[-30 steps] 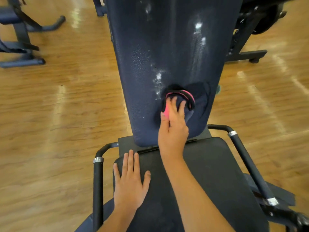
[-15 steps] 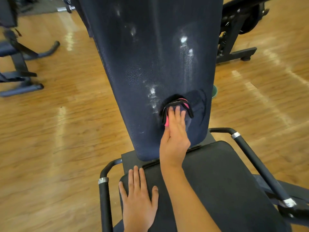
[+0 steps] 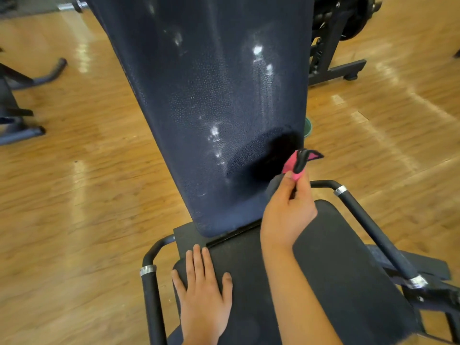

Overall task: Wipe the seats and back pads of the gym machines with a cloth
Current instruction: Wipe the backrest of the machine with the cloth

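- right hand (image 3: 286, 212) raised by the right edge of the back pad (image 3: 211, 108), fingers curled round a pink and black cloth (image 3: 297, 164), clear of the pad.
- left hand (image 3: 202, 295) flat on the seat (image 3: 336, 270), fingers straight, holding nothing.
- white smears on the pad.
- wooden floor (image 3: 74, 195) around the machine.

Our right hand (image 3: 288, 210) pinches the pink-and-black cloth (image 3: 297, 165) just off the back pad's (image 3: 211, 95) lower right edge. Our left hand (image 3: 202, 295) rests flat on the seat's (image 3: 348, 282) front left corner, beside the left handle (image 3: 151, 302).
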`<state>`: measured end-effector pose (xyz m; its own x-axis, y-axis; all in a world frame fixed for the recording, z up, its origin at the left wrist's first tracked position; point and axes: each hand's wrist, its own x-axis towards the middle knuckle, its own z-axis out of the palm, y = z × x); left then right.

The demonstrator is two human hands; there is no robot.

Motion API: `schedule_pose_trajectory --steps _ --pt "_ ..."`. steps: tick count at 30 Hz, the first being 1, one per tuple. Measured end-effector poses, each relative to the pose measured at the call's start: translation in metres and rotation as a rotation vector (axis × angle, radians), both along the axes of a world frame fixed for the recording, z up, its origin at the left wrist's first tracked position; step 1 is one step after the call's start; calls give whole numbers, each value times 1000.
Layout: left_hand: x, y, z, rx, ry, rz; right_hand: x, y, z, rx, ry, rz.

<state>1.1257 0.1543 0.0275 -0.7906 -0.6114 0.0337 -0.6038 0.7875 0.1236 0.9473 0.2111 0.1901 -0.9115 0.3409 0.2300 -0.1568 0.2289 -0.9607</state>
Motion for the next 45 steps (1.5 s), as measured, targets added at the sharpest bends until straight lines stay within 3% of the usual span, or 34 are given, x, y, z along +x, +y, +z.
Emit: schedule_pose_trajectory --steps 6,11,14,18,21,24,28,36,40,45 --pt "-1 0 -1 48 0 9 7 -39 -41 279 82 121" --pt "0 1 -2 23 6 1 31 -22 -70 663 141 300" --pt "1 -1 -2 16 -14 2 35 -7 -76 770 242 375" --pt "2 0 -1 16 -34 3 23 10 -64 724 351 271" --pt "1 0 1 20 -40 2 3 23 -49 546 318 196" --pt "1 0 4 26 -43 4 -22 34 -39 502 275 21" --pt "1 1 5 28 -40 -1 -27 17 -46 551 139 206" --pt "2 1 4 19 -26 -5 42 -5 -91 704 166 416" --pt "2 1 5 18 -38 0 31 9 -71 712 186 359" --pt "1 1 5 32 -38 3 -3 26 -45 526 146 127"
